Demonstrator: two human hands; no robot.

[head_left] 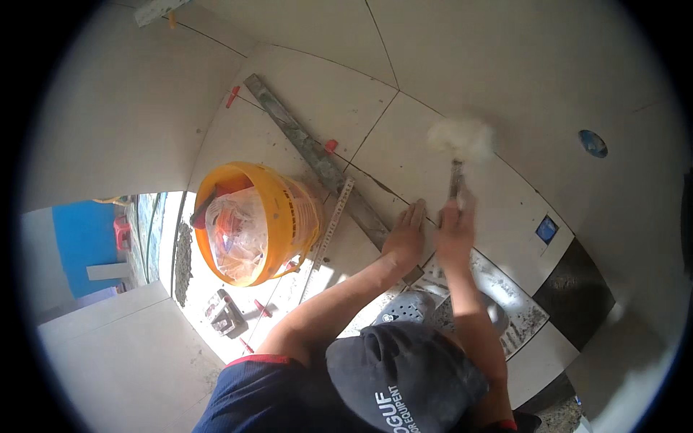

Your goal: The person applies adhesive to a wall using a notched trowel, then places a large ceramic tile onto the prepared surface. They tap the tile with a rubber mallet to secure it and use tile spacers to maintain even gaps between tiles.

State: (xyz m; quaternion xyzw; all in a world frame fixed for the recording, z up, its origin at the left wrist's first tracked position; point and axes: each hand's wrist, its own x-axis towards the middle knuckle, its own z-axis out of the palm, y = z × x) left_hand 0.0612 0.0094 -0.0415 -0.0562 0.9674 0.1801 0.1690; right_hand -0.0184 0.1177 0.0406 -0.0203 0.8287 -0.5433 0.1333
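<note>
Blue wall (pixel 79 242) shows at the far left, past the floor edge. Next comes an orange bucket (pixel 278 216) standing on the pale tiles (pixel 303 94), with a clear plastic bag (pixel 234 234) bunched inside it. Below the bucket lies a small grey tool (pixel 224 312), with red tile spacers (pixel 261 310) scattered near it. A long metal straightedge (pixel 317 162) runs diagonally across the tiles, and a perforated white strip (pixel 332 220) lies just beside it. My left hand (pixel 406 234) rests flat, fingers spread open, on a tile touching the straightedge end. Just beside it, my right hand (pixel 455 231) is closed around the handle of a mallet (pixel 460 141); the white head is blurred above the tile. Grey mortar (pixel 505 296) lies exposed below my right forearm. A dark tile (pixel 574 292) sits at the far right.
</note>
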